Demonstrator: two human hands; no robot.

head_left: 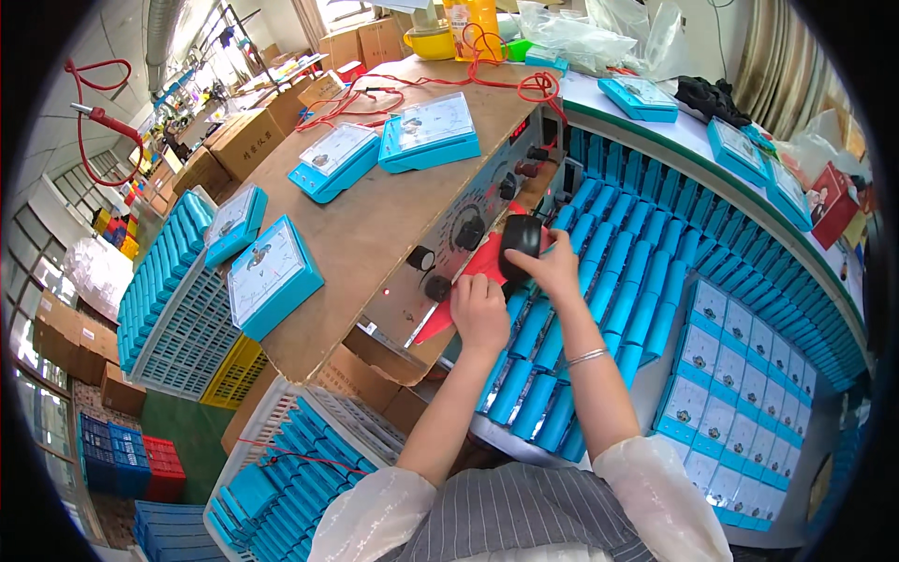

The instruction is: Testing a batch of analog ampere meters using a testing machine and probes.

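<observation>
My right hand (551,268) grips a thick black roll (521,245), which looks like tape, with the thumb on its near face and the fingers round its right side. Just left of it, my left hand (481,309) is closed, its fingertips pinched close to the roll's lower edge; what they hold is too small to make out. Beneath both hands lies a red sheet (434,327) along a metal instrument panel (455,245) with black knobs. Rows of blue-cased meters (613,272) stand packed on the right of my hands.
On the brown wooden top (346,225) sit several blue meters (273,273) and tangled red test leads (375,89). Meters with white dials (740,375) lie in rows at right. A crate (281,468) of blue cases stands lower left. A curved white counter (599,103) runs behind.
</observation>
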